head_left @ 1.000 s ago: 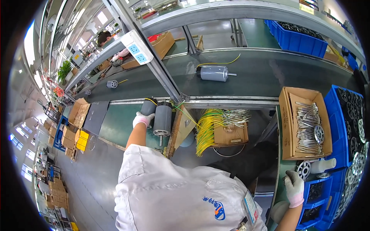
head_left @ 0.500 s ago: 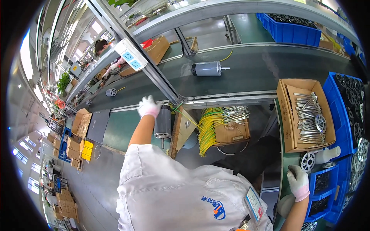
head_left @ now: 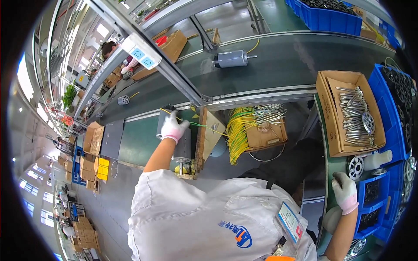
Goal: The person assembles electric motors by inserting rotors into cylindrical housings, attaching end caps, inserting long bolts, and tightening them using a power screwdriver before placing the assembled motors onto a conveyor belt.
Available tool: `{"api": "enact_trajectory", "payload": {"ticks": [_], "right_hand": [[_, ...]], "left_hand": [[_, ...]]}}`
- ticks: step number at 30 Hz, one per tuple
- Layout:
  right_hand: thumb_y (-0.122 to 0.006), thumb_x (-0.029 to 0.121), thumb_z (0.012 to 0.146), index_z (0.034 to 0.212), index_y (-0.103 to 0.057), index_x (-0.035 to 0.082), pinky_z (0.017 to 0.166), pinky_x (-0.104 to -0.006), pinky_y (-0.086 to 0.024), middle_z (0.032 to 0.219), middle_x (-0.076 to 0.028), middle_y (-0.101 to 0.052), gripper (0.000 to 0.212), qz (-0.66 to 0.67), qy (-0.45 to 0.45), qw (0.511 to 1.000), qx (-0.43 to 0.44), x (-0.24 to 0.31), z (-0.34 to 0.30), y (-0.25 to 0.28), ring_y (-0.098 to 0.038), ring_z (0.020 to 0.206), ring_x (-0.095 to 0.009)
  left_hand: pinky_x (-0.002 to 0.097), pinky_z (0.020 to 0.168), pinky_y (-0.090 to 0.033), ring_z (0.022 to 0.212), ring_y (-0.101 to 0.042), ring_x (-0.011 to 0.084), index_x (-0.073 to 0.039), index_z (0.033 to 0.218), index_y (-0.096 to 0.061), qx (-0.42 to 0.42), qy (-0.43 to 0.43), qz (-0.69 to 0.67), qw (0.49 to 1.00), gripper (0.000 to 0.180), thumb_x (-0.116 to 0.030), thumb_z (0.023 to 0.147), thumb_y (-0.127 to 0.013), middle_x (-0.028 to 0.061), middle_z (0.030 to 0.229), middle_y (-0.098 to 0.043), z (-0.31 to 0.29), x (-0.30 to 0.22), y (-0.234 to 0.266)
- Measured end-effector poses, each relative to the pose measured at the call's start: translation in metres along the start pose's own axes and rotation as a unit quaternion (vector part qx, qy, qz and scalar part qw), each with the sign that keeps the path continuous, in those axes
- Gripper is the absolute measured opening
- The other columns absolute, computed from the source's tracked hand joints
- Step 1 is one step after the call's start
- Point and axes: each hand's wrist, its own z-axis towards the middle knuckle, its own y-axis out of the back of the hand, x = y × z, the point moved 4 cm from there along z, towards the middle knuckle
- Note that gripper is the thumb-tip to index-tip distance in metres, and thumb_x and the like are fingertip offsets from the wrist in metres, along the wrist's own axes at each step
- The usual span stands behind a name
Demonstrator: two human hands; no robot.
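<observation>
My left hand [head_left: 173, 129], in a white glove, is closed over a grey cylindrical motor [head_left: 183, 148] on the green bench at centre left. The motor's shaft points toward me. Grey body shows on both sides of the hand; I cannot tell whether it is one motor or two. A yellow-green wire [head_left: 198, 125] runs past the fingers to the right. My right hand [head_left: 345, 193], also gloved, rests at the right bench edge with its fingers loosely bent and nothing visible in them. Beside it stand a round slotted metal disc [head_left: 355, 167] and a white plastic cylinder [head_left: 378, 160].
A cardboard box [head_left: 326, 130] of metal rods stands at right, beside blue bins [head_left: 373, 87] of dark parts. Yellow-green wires [head_left: 239, 143] hang by a lower carton. Another motor [head_left: 230, 59] lies on the conveyor behind a metal post [head_left: 174, 78]. A person works farther left.
My left hand has come down and right, from beside the motor onto it. The wire now crosses by its fingers. My right hand stays near the disc, and the whole view has shifted slightly.
</observation>
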Motion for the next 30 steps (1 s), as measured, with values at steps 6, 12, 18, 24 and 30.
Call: {"api": "enact_trajectory", "payload": {"ticks": [6, 12, 18, 24, 30], "right_hand": [[-0.057, 0.005, 0.079, 0.099, -0.06, -0.005, 0.07, -0.0362, -0.051, 0.085, -0.022, -0.064, 0.023, -0.034, -0.011, 0.999, -0.016, -0.003, -0.004, 0.002, -0.064, 0.078, -0.033], [-0.056, 0.005, 0.079, 0.099, -0.06, -0.006, 0.071, -0.0357, -0.051, 0.085, -0.022, -0.065, 0.023, -0.034, -0.035, 0.999, 0.003, -0.01, -0.003, -0.001, -0.065, 0.078, -0.032], [-0.054, 0.004, 0.08, 0.1, -0.059, -0.007, 0.075, -0.0352, -0.05, 0.088, -0.022, -0.065, 0.023, -0.015, -0.033, 0.999, -0.025, -0.014, 0.006, 0.002, -0.064, 0.081, -0.033], [-0.054, 0.006, 0.08, 0.099, -0.059, -0.007, 0.076, -0.0353, -0.048, 0.089, -0.022, -0.064, 0.023, -0.005, -0.034, 0.999, -0.019, -0.022, 0.006, 0.006, -0.063, 0.083, -0.033], [-0.052, 0.006, 0.082, 0.102, -0.058, -0.007, 0.076, -0.0305, -0.047, 0.089, -0.018, -0.064, 0.025, 0.013, -0.102, 0.995, -0.016, -0.039, -0.001, 0.002, -0.06, 0.081, -0.022]], "left_hand": [[0.0421, 0.101, -0.037, 0.122, -0.045, 0.037, -0.001, 0.14, -0.026, 0.074, 0.332, -0.172, 0.925, 0.096, -0.053, 0.071, -0.068, 0.0237, 0.133, -0.044, 0.033, 0.155, -0.045], [0.0406, 0.1, -0.037, 0.121, -0.048, 0.031, 0.004, 0.141, -0.019, -0.029, 0.343, -0.256, 0.903, 0.108, -0.064, 0.07, -0.064, 0.023, 0.133, -0.045, 0.033, 0.162, -0.051], [0.0406, 0.072, -0.05, 0.079, -0.061, 0.0271, -0.004, 0.113, -0.056, -0.039, 0.421, -0.537, 0.73, 0.076, -0.067, 0.072, -0.061, 0.0156, 0.093, -0.064, 0.061, 0.189, -0.083], [0.0431, 0.058, -0.051, 0.071, -0.062, 0.0263, -0.008, 0.104, -0.059, -0.147, 0.392, -0.569, 0.708, 0.037, -0.033, 0.079, -0.069, 0.0103, 0.088, -0.064, 0.135, 0.229, -0.127], [0.0458, 0.05, -0.054, 0.061, -0.061, 0.0282, -0.003, 0.11, -0.046, -0.129, 0.417, -0.556, 0.707, 0.042, -0.019, 0.079, -0.071, 0.0139, 0.081, -0.061, 0.135, 0.137, -0.077]]}}
